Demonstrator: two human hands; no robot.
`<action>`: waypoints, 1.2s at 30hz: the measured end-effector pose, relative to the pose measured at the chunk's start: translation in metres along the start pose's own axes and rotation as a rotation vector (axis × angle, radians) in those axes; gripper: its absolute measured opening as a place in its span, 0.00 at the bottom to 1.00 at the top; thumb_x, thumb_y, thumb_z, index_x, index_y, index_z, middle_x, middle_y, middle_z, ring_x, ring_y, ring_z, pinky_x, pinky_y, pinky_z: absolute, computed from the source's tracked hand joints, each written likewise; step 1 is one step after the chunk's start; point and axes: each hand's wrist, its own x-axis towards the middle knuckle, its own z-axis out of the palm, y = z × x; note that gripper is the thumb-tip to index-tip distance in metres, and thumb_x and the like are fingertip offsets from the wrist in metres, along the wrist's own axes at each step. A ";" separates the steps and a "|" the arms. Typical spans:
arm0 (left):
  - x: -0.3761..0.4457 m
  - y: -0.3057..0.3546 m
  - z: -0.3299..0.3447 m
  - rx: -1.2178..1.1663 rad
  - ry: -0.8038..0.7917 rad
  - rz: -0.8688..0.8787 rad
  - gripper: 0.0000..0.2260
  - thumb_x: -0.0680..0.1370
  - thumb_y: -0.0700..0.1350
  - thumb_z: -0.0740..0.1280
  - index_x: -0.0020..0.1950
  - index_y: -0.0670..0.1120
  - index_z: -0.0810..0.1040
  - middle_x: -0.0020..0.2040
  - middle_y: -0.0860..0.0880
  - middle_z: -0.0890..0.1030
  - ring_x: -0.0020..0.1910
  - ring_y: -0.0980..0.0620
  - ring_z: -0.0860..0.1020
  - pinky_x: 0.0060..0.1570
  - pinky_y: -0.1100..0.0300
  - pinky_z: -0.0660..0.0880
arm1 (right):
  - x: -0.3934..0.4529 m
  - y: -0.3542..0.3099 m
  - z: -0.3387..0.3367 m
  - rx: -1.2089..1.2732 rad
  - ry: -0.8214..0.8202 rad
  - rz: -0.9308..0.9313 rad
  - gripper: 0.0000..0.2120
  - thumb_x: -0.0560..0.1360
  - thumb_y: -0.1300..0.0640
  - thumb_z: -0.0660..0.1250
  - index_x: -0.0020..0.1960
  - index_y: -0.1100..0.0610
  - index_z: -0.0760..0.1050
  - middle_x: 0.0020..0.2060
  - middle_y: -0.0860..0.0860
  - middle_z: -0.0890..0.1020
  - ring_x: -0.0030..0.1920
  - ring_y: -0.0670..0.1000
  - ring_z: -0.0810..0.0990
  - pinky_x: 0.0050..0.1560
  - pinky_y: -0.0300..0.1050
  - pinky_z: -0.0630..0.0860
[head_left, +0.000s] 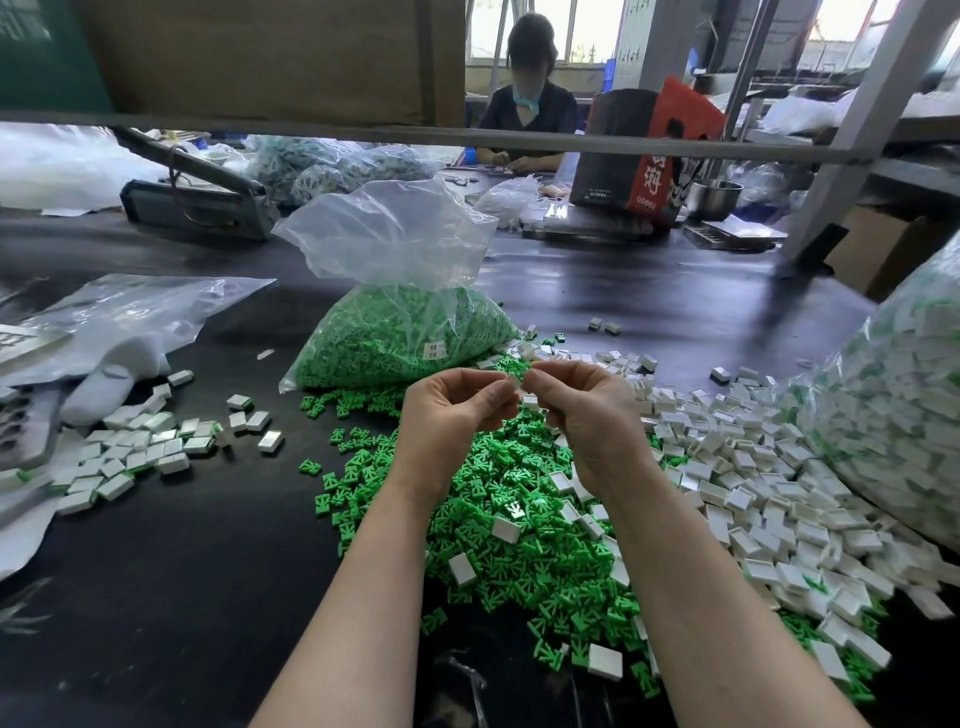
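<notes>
Above green pile (524, 566), left hand (452, 410) and right hand (587, 410) pinching white piece (513, 383), mostly hidden by fingertips

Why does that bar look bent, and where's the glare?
Head view: the wide lens bows the metal bar; window light puts glare on the table and clear bag; the left hand and right hand, pinching a white piece, look sharp.

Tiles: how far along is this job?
Done, it seems: a small batch at the left, some showing green edges. In hand: left hand and right hand pinch one white tile between them. Left: the large heap of green pieces, the white heap beside it, and a full bag of green. Early days.
</notes>
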 end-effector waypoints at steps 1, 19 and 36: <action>0.000 0.000 0.000 0.007 0.006 0.007 0.04 0.73 0.40 0.74 0.46 0.42 0.84 0.41 0.43 0.86 0.40 0.48 0.84 0.41 0.62 0.79 | 0.000 0.000 0.000 -0.022 -0.003 -0.013 0.04 0.71 0.65 0.74 0.43 0.58 0.81 0.30 0.46 0.81 0.29 0.40 0.76 0.29 0.33 0.71; 0.001 -0.001 -0.004 0.112 0.002 0.084 0.05 0.73 0.42 0.75 0.47 0.42 0.84 0.41 0.43 0.85 0.43 0.44 0.83 0.45 0.59 0.80 | -0.005 -0.002 -0.001 -0.273 -0.029 -0.147 0.04 0.74 0.62 0.72 0.42 0.54 0.80 0.38 0.53 0.85 0.34 0.42 0.82 0.33 0.30 0.73; 0.000 -0.002 -0.007 0.261 -0.015 0.144 0.04 0.73 0.36 0.74 0.42 0.45 0.85 0.36 0.45 0.84 0.35 0.52 0.81 0.41 0.60 0.80 | -0.004 -0.003 -0.007 -0.468 -0.108 -0.138 0.02 0.74 0.62 0.73 0.42 0.59 0.82 0.34 0.53 0.85 0.28 0.39 0.78 0.30 0.29 0.70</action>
